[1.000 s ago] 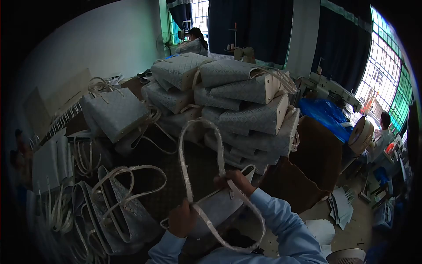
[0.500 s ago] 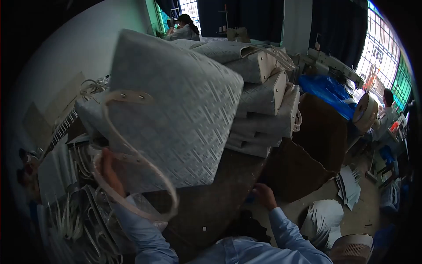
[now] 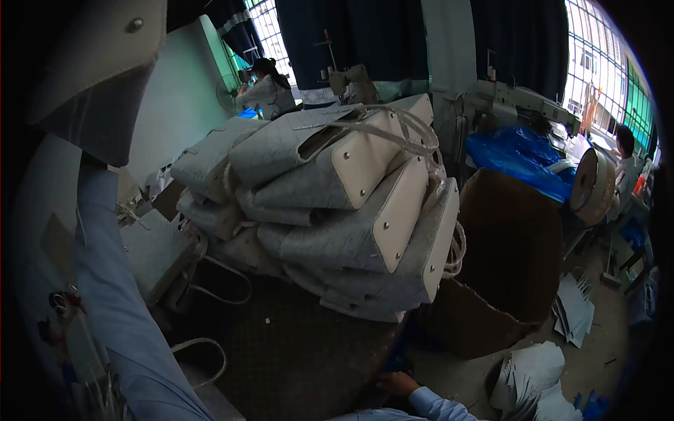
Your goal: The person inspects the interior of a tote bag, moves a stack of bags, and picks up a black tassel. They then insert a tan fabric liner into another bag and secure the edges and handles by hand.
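While a handbag [image 3: 105, 74] overlapped its sleeve [image 3: 116, 266], the left hand was hidden. Stacked handbags [image 3: 326, 240] lay beyond the right hand [image 3: 399, 383], both grips unclear.

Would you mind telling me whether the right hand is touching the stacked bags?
Apart: the head view shows dark tabletop between the right hand and the stacked bags.

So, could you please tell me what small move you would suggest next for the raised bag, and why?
I would probably ease the raised bag down toward the pile of bags: it is up high, the left sleeve reaches up to it, and similar bags are stacked there. The left hand is hidden; the right hand is low, away from it.
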Demonstrator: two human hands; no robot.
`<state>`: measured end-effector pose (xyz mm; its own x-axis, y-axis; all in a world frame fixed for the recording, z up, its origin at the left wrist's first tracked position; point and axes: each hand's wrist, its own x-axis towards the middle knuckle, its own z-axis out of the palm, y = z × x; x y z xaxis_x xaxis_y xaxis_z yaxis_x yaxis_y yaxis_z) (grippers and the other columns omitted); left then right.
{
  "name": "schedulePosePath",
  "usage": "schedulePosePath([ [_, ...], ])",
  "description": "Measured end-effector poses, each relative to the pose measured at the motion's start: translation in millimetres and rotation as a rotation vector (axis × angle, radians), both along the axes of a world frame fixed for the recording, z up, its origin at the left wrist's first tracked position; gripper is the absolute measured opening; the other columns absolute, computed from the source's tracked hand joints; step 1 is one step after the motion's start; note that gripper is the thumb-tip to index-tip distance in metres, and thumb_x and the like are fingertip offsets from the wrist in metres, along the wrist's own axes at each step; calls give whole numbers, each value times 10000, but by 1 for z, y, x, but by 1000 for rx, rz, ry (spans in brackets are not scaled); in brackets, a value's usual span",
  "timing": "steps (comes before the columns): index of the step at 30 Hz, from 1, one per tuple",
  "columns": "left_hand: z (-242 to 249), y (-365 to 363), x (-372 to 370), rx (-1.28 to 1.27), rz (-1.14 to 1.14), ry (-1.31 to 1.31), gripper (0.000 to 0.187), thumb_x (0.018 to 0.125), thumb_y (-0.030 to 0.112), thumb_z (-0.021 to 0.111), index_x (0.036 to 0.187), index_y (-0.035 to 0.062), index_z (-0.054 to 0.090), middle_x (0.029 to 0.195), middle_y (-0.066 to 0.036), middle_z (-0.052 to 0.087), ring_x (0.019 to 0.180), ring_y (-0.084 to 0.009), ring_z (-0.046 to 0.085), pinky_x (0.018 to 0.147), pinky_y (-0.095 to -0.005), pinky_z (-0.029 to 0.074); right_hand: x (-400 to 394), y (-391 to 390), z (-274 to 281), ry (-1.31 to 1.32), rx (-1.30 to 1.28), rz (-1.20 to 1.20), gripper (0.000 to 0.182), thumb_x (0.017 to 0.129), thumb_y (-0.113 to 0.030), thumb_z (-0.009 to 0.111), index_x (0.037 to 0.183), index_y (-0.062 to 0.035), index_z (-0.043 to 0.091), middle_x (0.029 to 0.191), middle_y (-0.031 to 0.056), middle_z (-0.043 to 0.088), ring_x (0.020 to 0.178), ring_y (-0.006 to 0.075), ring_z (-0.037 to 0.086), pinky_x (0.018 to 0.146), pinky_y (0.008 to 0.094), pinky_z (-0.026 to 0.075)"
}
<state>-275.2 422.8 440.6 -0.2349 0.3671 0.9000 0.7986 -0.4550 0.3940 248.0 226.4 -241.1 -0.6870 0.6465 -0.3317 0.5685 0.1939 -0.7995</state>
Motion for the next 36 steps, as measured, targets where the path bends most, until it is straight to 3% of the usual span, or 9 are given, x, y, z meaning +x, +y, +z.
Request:
schedulePosePath([
  [6,12,156,57,-388,-11,32,457,982,357,372,1057,-32,600,1000,-182,656,834,-289,627,788,-385,459,63,84,-25,-141,-40,-112,359,872,-383,576,1092,-109,645,1033,159,655,923,368,627,815,435,509],
  [11,-120,259,110,-1238,233,762,459,945,403,395,1078,31,629,1067,-193,641,963,-368,607,886,-434,436,68,130,-30,-89,-110,-99,355,871,-374,577,1101,-112,640,1042,159,651,932,369,624,817,435,508],
  [13,-232,293,20,-867,-136,327,397,913,359,462,1087,46,632,1046,-209,635,985,-344,611,876,-424,447,64,147,-30,-70,-117,-100,353,870,-370,578,1105,-114,638,1046,159,650,936,369,623,817,435,508],
  [15,-235,277,70,-798,-92,212,382,905,346,479,1064,38,641,1002,-220,641,956,-322,627,852,-417,457,59,155,-34,-53,-115,-94,352,869,-367,579,1108,-115,635,1050,159,648,939,369,621,818,435,508],
  [18,-217,308,46,-940,-59,566,375,903,343,487,1028,30,649,947,-217,648,903,-315,635,817,-414,463,53,163,-44,-48,-113,-57,350,868,-361,580,1114,-117,632,1056,159,646,945,369,620,819,434,508],
  [23,-175,261,26,-1174,146,1097,390,903,351,502,894,-8,651,803,-215,645,758,-341,624,731,-413,463,46,165,-72,-45,-42,58,348,866,-352,582,1122,-121,627,1065,159,642,954,370,617,821,434,508],
  [25,-164,216,67,-1107,199,602,299,923,267,524,985,4,652,915,-161,658,783,-256,614,732,-380,468,46,165,-85,-52,0,115,348,865,-348,582,1126,-122,625,1069,159,641,957,370,616,822,434,507],
  [32,-221,63,70,-699,236,334,390,922,360,538,1072,17,646,964,-136,669,877,-222,630,778,-344,481,55,151,-107,-92,202,237,347,863,-335,585,1138,-127,618,1082,159,636,970,371,612,824,433,507],
  [36,-291,-8,55,-747,-111,-8,467,919,400,556,1149,-3,613,984,-137,673,887,-218,645,806,-345,488,58,137,-65,-167,119,7,330,831,-313,623,1110,-138,646,1076,166,641,980,354,618,832,426,505],
])
